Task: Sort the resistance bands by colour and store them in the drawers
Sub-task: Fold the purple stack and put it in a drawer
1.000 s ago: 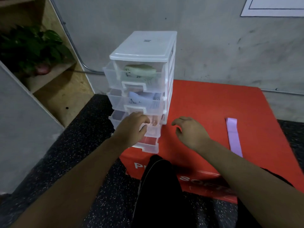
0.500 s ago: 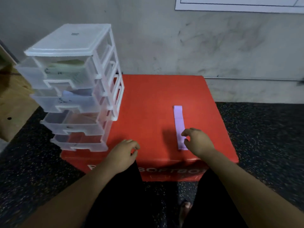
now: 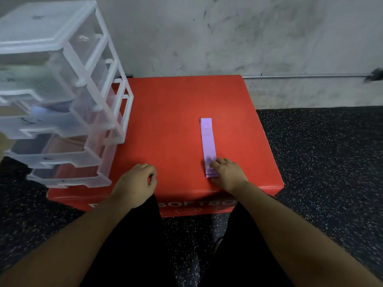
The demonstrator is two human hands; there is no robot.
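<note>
purple band [image 3: 207,141] | long axis toward wall [image 3: 228,38] | right hand [image 3: 229,177] on near end

The purple band [image 3: 208,141] bears "10"; "SOFTBO" (rest hidden) runs along the red box [image 3: 176,112].

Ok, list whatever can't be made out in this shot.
- Head view: drawer unit's left side is cut off by the frame edge; its contents blur behind frosted plastic.
- Near end of the purple band lies under the right hand; pinched or only touched, cannot tell.
- Front lettering of the red box is partly covered by the forearms.
</note>
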